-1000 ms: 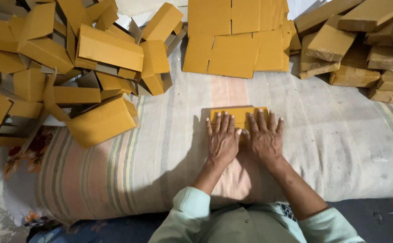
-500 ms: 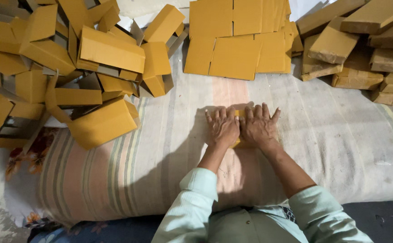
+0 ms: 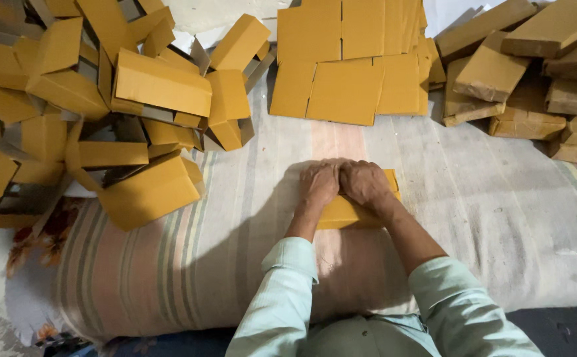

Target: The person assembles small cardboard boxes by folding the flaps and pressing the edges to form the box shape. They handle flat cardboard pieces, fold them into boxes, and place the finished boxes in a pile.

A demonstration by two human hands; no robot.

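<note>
Together, the fingers of the left hand and the right hand were curled down and pressed, knuckle beside knuckle, onto a flat yellow cardboard piece; whether its edge was pinched could not be told. The piece was laid flat at the middle of the view, its long axis running left to right, one short end showing past the right hand and its near edge showing below the wrists. It was carried by a striped cloth spread over a padded surface. Flat yellow sheets were stacked well beyond the hands. Folded yellow boxes were heaped at the left, one just beside the cloth's edge. Brown wrapped bundles were piled at the right.
</note>
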